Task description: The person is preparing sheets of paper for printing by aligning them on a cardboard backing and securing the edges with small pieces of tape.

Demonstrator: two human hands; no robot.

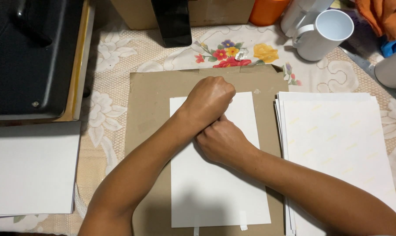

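White sheet [215, 183] lies on brown cardboard [150, 109] mid-bench. Left hand [209, 99] fisted at the sheet's top edge, right hand [224, 142] curled just below, touching it; what they pinch is hidden. Judgement: keep pressure flat so the sheet stays square; paper stack [338, 144] lies just right, mug [322, 32] at far-right edge.

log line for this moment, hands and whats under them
left hand fisted on white sheet | right hand beside it, touching it, on sheet | sheet on brown cardboard | paper stack right | white mug behind
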